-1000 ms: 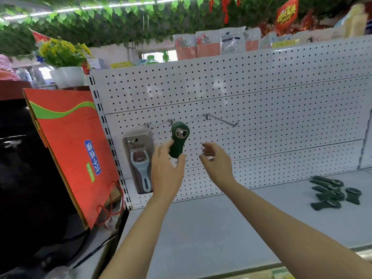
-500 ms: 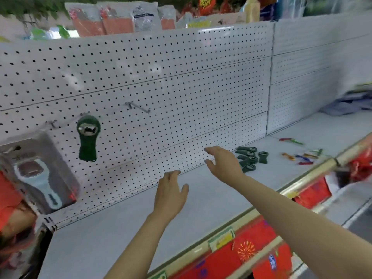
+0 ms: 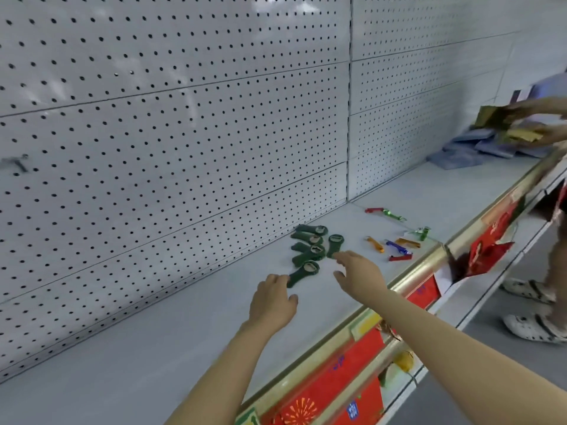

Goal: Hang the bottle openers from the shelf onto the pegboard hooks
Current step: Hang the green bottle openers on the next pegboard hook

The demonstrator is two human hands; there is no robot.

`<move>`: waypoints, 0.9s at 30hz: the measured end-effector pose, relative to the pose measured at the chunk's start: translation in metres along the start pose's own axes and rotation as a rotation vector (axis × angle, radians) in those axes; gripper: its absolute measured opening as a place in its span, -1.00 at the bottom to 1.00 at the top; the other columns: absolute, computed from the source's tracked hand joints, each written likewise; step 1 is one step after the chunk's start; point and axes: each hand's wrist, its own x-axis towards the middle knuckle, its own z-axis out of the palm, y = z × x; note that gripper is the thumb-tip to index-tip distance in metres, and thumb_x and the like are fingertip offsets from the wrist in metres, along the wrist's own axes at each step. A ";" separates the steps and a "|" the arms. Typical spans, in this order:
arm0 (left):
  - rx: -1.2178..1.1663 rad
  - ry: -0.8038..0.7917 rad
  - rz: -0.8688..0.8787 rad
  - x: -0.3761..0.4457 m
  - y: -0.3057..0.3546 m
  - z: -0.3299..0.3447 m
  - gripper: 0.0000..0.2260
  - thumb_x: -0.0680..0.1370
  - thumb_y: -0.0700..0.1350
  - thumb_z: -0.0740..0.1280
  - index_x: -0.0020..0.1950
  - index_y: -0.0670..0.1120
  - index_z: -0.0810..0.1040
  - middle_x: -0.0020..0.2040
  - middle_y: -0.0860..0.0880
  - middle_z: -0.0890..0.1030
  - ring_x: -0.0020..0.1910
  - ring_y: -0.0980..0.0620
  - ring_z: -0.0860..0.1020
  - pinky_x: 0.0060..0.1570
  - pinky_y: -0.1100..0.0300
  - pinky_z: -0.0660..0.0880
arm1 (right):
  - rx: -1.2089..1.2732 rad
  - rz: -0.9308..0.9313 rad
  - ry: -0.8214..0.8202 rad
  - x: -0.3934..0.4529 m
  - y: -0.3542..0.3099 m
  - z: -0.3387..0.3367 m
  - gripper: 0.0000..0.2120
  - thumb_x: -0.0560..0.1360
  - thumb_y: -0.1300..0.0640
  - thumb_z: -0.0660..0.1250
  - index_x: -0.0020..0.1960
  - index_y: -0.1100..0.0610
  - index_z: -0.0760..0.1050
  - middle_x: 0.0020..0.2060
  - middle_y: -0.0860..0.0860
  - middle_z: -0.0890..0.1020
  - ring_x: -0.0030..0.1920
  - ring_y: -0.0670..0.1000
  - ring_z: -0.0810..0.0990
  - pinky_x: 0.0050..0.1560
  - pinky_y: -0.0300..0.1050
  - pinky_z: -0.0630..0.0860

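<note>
Both hands are spread and carrying nothing. Our left hand (image 3: 273,302) has its fingertips right at the handle end of the nearest dark green bottle opener (image 3: 302,273); touching or just short of it, we can't tell. Our right hand (image 3: 357,273) hovers palm down, fingers loosely spread, its fingertips over the lower end of the opener lying farthest right in the cluster (image 3: 334,245).

The green bottle openers (image 3: 310,246) lie flat on the grey shelf (image 3: 184,332), bunched near the foot of the pegboard (image 3: 184,148). Handles point mostly toward us and to the left, round metal-ringed heads away. That suits a handle-first pick, which leaves the head hole free for a hook.

We judge this as the reach-to-pick step, one opener per hand likely. Next move: pinch a handle and lift clear without dragging its neighbours, since they overlap.

Only one hook (image 3: 15,162) is in view, blurred at the far left edge and well apart from the pile. Each pick means a carry back left.

Further right on the shelf lie small coloured keychain-style openers (image 3: 388,248) in red, blue, orange and green, scattered apart from the green set. Along the front runs a gold shelf edge rail (image 3: 420,268) with red decorations (image 3: 322,391) below it. At far right another person's hands (image 3: 540,118) handle gold packets over blue packaging, clear of our reach.
</note>
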 end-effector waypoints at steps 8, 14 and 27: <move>0.075 -0.004 -0.066 0.121 0.037 0.031 -0.66 0.61 0.00 0.26 0.36 -0.08 0.46 0.32 -0.10 0.47 0.25 -0.14 0.46 0.22 -0.02 0.47 | -0.087 -0.006 -0.112 0.061 0.078 0.013 -0.60 0.59 0.08 0.22 0.42 0.02 0.37 0.30 0.00 0.52 0.18 0.07 0.57 0.09 -0.06 0.55; 0.115 -0.018 -0.020 0.181 0.047 0.046 -0.62 0.59 0.04 0.31 0.40 -0.01 0.45 0.29 -0.07 0.53 0.20 -0.11 0.51 0.18 -0.01 0.50 | -0.008 0.030 -0.140 0.109 0.100 0.031 -0.64 0.60 0.08 0.19 0.39 0.03 0.40 0.28 0.00 0.55 0.19 0.03 0.56 0.15 -0.09 0.55; -0.038 -0.157 -0.152 0.159 0.033 0.035 -0.58 0.42 -0.03 0.47 0.26 0.05 0.49 0.14 0.05 0.61 0.07 -0.01 0.58 0.08 0.07 0.56 | -0.062 0.309 -0.341 0.187 0.063 0.039 -0.33 0.47 -0.18 0.37 0.39 0.19 0.27 0.27 0.20 0.38 0.26 0.20 0.39 0.22 0.10 0.45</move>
